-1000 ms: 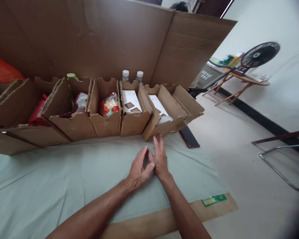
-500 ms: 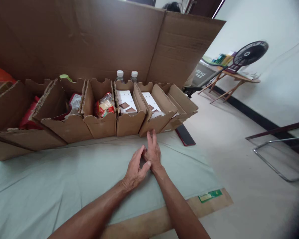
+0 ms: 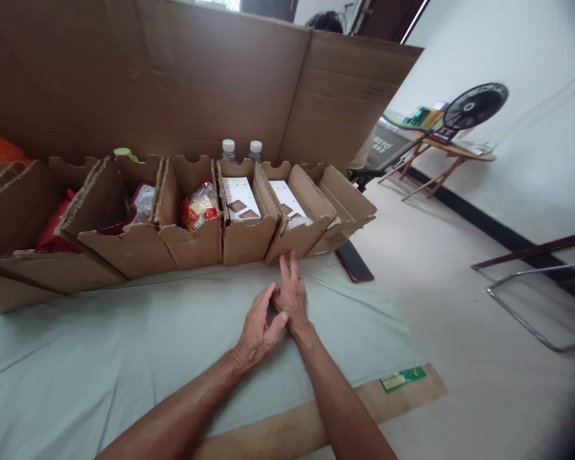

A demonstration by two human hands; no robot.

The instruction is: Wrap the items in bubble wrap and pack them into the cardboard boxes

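Observation:
My left hand (image 3: 259, 328) rests on the pale green cloth (image 3: 172, 332), fingers extended and thumb apart, touching the other hand. Beside it on the right, my right hand (image 3: 291, 295) lies with two fingers stretched toward the foot of a cardboard bin (image 3: 297, 243). Nothing shows in either hand. Several cardboard bins stand in a row beyond them. Two hold white boxes with brown shapes, a left one (image 3: 240, 198) and a right one (image 3: 286, 199). Another bin has a red and clear snack packet (image 3: 201, 206). Farther left are a silvery packet (image 3: 144, 201) and a red packet (image 3: 57, 223).
A tall cardboard panel (image 3: 211, 83) rises behind the bins, with two capped bottles (image 3: 228, 150) before it. A dark phone-like object (image 3: 354, 260) lies right of the bins. A fan (image 3: 469, 107) stands on a small wooden table (image 3: 453, 151). A person's hair shows above the panel.
The view has shifted slightly, so the panel and bins appear a little lower and farther left. Both hands keep the same pose on the cloth.

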